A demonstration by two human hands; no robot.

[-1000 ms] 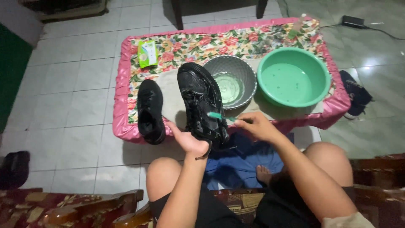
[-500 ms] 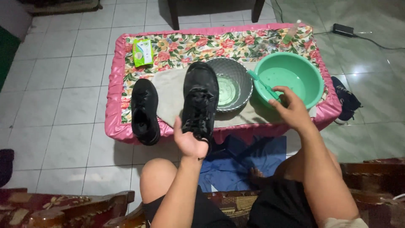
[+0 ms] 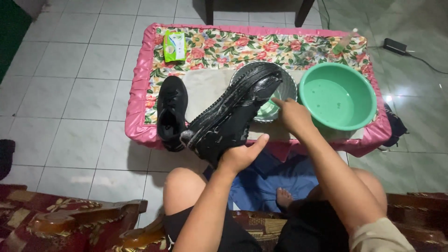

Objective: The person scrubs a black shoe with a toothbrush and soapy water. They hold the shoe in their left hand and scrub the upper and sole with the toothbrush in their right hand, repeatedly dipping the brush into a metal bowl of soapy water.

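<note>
1. I am seeing the left hand [image 3: 240,156] gripping a wet black shoe [image 3: 233,114] from below, its grip clamped on the heel end, with the shoe tilted on its side and its sole facing the camera.
2. The shoe's toe is hanging over the grey metal basin [image 3: 284,88] on the worktop [image 3: 140,116].
3. The right hand [image 3: 291,116] is reaching beside the toe, fingers curled; I cannot tell whether its grip is holding anything.
4. A second black shoe [image 3: 171,112] is lying flat to the left, overhanging the worktop edge.
5. A green basin [image 3: 338,95] is standing right of the grey one.
</note>
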